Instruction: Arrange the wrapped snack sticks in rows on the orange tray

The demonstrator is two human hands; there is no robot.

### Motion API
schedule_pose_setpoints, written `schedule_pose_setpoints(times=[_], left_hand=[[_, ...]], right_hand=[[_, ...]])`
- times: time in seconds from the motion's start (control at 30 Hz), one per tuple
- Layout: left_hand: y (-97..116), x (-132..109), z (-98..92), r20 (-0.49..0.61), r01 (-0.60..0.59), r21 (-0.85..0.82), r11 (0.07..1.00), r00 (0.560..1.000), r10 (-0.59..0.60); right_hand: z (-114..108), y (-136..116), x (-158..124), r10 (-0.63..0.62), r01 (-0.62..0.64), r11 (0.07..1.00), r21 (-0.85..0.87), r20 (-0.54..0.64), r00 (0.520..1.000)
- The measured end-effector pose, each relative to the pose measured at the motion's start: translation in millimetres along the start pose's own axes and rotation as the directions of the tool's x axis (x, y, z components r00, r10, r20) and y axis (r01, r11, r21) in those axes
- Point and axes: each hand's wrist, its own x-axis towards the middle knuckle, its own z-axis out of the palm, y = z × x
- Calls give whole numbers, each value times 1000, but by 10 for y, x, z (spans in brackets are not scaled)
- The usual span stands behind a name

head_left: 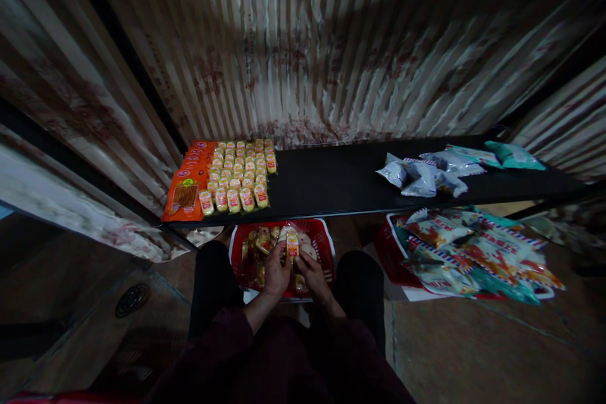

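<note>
Over a red basket (328, 251) on the floor between my knees, my left hand (276, 270) grips one side of a small wrapped snack cake (292, 245) with a yellow, white and red label. My right hand (313, 270) has its fingers at the cake's other side, closed on it too. Below my hands the basket holds more wrapped pieces (260, 245), too dim to name exactly. On the left of the black shelf, similar wrapped cakes (233, 199) stand in close rows beside flat orange snack packets (185, 189).
The black shelf (326, 177) runs across in front of me, with silver-grey bags (420, 175) and teal bags (514, 155) at its right. Below stands a second red basket (386, 259), heaped with snack bags (492, 252). Pleated patterned sheeting (303, 76) hangs behind.
</note>
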Motion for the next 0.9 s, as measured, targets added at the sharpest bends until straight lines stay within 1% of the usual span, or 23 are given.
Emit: schedule_pose_setpoints(times=[0.1,0.17,0.3,0.37,0.5,0.67,0.8,0.9], left_hand=[[83,12,21,8,-57,55,997,998,57],[125,48,34,14,-103,60,993,995,102],[200,172,42,19,-179,50,983,984,178],[251,241,39,7,-205,61,977,979,205],[415,364,9,-25,-203,71,977,978,205],[645,514,-41,-79,-236,64,970,967,240],[718,668,-28,-138,-238,57,970,960,243],[732,787,-6,-151,-245,58,968,956,251]], right_hand=[[-12,-145,37,-3,3,1000,-11,-7,1000],[-3,-271,66,-26,26,1000,-4,-2,1000],[31,-535,131,-56,54,998,42,49,997],[50,-639,177,-58,55,998,38,64,996],[96,-778,314,-76,75,997,13,95,993],[165,-943,528,-165,168,985,-27,96,982],[214,-1043,712,-210,217,972,-93,84,974],[246,-1070,865,-238,246,963,-107,83,968]])
